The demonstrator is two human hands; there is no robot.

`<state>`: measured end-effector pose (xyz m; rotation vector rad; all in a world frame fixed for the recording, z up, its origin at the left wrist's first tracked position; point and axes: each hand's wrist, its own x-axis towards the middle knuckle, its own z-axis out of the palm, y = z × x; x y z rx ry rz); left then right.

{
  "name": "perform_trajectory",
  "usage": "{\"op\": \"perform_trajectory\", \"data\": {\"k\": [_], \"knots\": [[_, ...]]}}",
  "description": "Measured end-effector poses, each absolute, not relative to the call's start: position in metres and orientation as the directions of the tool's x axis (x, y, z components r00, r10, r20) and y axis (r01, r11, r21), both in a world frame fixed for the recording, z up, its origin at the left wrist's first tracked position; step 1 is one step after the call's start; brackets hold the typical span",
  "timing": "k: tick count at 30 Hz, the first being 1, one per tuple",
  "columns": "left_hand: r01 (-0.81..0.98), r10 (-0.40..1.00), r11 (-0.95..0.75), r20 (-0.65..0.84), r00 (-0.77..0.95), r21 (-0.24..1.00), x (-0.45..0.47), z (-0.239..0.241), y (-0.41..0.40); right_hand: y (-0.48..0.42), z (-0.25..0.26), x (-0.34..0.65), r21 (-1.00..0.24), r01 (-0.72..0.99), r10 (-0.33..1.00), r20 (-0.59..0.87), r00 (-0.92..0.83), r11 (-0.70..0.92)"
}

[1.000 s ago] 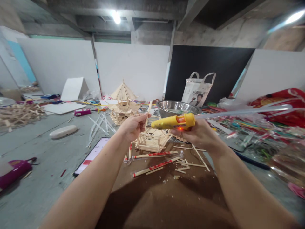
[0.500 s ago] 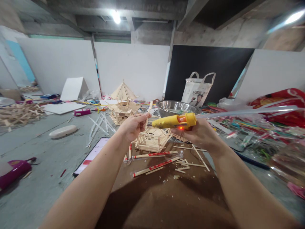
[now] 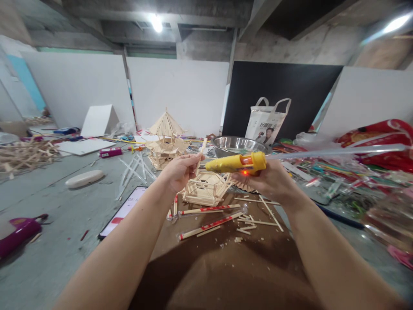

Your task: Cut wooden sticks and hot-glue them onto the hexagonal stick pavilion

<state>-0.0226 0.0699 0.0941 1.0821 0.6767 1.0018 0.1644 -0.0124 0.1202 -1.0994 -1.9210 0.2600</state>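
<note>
In my right hand (image 3: 269, 180) is a yellow hot glue gun (image 3: 234, 164) with a red light lit and a long clear glue stick (image 3: 338, 151) sticking out of its back. Its nozzle points left, close to the fingers of my left hand (image 3: 183, 170). Those fingers pinch a thin wooden stick (image 3: 203, 148), which stands up at a slight tilt. Below both hands sits a many-sided frame of wooden sticks (image 3: 204, 189) on a brown board (image 3: 245, 271). Paper-wrapped chopsticks (image 3: 211, 226) and short cut pieces lie in front of it.
A wooden pavilion model (image 3: 166, 140) stands behind my left hand, a steel bowl (image 3: 226, 144) behind the glue gun. To the left lie a phone (image 3: 124, 209), clear glue sticks (image 3: 135, 170) and a white case (image 3: 84, 178). A paper bag (image 3: 266, 125) and clutter fill the right.
Almost nothing differs. The view has shifted very slightly, while both hands keep the same hold on the stick and the glue gun.
</note>
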Motion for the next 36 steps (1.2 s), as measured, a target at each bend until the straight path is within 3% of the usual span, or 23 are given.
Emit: {"op": "perform_trajectory", "data": {"k": [17,27,36], "knots": [[-0.329,0.902,0.122,0.033,0.429,0.936,-0.023,0.093,0.072,-0.012,0.119,0.167,-0.515,0.632,0.768,0.606,-0.208,0.578],[-0.323,0.889,0.077,0.082,0.451,0.943,-0.023,0.088,0.076,-0.011,0.120,0.175,-0.574,0.572,0.724,0.688,-0.050,0.586],[-0.296,0.872,0.068,0.087,0.482,0.953,-0.023,0.089,0.074,-0.011,0.121,0.178,-0.545,0.617,0.709,0.704,-0.030,0.568]]}}
